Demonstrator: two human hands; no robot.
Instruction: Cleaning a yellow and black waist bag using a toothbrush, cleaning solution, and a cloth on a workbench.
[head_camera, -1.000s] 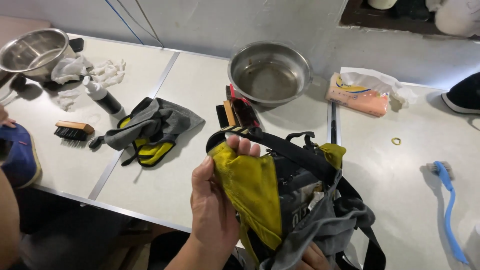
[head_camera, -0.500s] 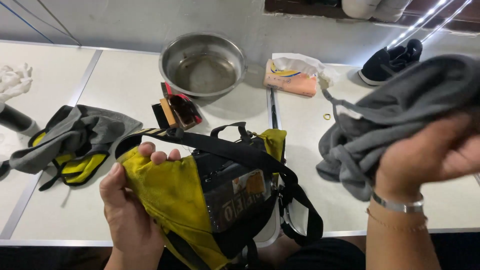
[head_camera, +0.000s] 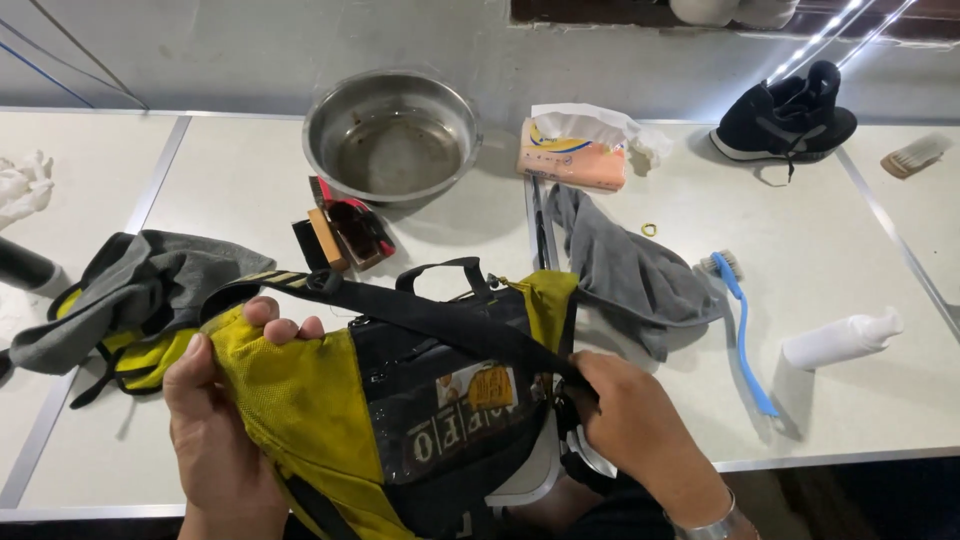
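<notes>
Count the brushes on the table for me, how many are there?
3: a blue-handled brush right of the grey cloth, a wooden brush at the far right, and one before the metal bowl. Others may be hidden.

One package, one bottle, two labels

A soft orange-and-white tissue pack (head_camera: 575, 150) lies on the tabletop (head_camera: 850, 400) just right of the steel bowl (head_camera: 392, 135); a white bottle (head_camera: 842, 339) lies at right; the black-and-yellow bag (head_camera: 420, 420) bears a small orange tag (head_camera: 489, 386) above a pale lettered strip (head_camera: 452, 437).
</notes>
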